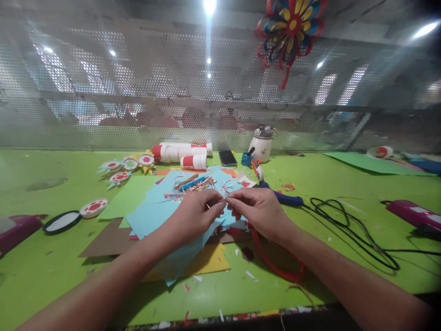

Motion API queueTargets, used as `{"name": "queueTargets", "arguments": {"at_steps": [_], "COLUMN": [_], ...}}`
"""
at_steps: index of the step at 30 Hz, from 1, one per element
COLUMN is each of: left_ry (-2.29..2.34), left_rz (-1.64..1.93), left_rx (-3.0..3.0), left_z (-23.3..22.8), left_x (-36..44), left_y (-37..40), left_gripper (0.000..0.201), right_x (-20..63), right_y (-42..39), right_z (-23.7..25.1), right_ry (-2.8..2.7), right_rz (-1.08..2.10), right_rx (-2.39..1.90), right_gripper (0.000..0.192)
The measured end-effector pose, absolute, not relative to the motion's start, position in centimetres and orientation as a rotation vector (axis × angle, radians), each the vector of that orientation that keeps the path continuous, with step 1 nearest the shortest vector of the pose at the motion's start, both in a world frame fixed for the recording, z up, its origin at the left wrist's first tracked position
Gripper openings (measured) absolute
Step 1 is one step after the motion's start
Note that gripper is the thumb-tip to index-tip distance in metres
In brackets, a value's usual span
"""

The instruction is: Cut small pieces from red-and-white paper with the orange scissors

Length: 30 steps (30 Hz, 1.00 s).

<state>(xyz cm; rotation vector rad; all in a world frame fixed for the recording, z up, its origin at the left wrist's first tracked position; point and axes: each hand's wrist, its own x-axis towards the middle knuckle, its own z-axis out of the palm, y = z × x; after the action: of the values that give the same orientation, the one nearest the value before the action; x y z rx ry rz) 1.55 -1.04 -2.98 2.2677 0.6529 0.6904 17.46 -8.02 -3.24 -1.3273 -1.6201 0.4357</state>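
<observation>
Two bare forearms come in from the near edge of the green table point(344, 193) and meet at the middle, the left hand point(195, 214) and right hand point(260, 211) almost knuckle to knuckle. Both sets of fingertips are pinched narrow on one small, thin strip of paper point(225, 200); it is too small and too covered to tell its colour or exact shape. What shows of it runs side to side, from the left fingertips point(217, 204) across to the right fingertips point(231, 202), so its long axis lies level between the two hands, and neither hand is clearly nearer: each holds an end.

Directly under the fingers lies a light blue paper sheet point(155, 214) atop a loose pile with brown and yellow sheets showing at its near side. Below the right wrist a red loop point(279, 269) curls on the table.

Just beyond the fingertips, on the blue sheet, lies a small heap of cut strips and pencils point(193, 183). Beyond the right hand a blue-handled tool point(284, 197) rests, its black cord point(344, 220) trailing off to that side. Farther out from the fingers stand white and red paper rolls point(182, 152), a dark phone point(227, 157) and a white jug point(262, 143), against the perforated screen. Well off to the left of the fingers sit several round paper flowers point(129, 166).
</observation>
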Motion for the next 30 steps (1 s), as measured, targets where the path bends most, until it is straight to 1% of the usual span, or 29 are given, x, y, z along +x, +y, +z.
{"name": "queueTargets", "arguments": {"at_steps": [4, 10, 18, 25, 30], "left_ry": [0.686, 0.653, 0.652, 0.598, 0.636], "left_rz": [0.698, 0.758, 0.834, 0.894, 0.816], "left_rx": [2.292, 2.376, 2.559, 2.501, 2.439], "left_z": [-3.1, -3.2, -4.2, -4.0, -3.4], "left_x": [1.7, 1.5, 1.3, 1.3, 1.5], "left_y": [-0.9, -0.9, -0.8, -1.0, -1.2], "left_gripper": [0.023, 0.024, 0.018, 0.018, 0.02], "right_x": [17.4, 17.5, 17.7, 17.4, 17.4], "right_y": [-8.1, -7.9, -7.8, -8.0, -7.9], "right_z": [-3.3, -3.3, -3.6, -2.9, -2.9], "right_ry": [-1.671, -1.721, -1.65, -1.578, -1.528], "right_rz": [0.357, 0.308, 0.401, 0.503, 0.587], "right_rx": [-1.322, -1.297, -1.295, -1.308, -1.283], "right_gripper": [0.017, 0.013, 0.011, 0.011, 0.012]}}
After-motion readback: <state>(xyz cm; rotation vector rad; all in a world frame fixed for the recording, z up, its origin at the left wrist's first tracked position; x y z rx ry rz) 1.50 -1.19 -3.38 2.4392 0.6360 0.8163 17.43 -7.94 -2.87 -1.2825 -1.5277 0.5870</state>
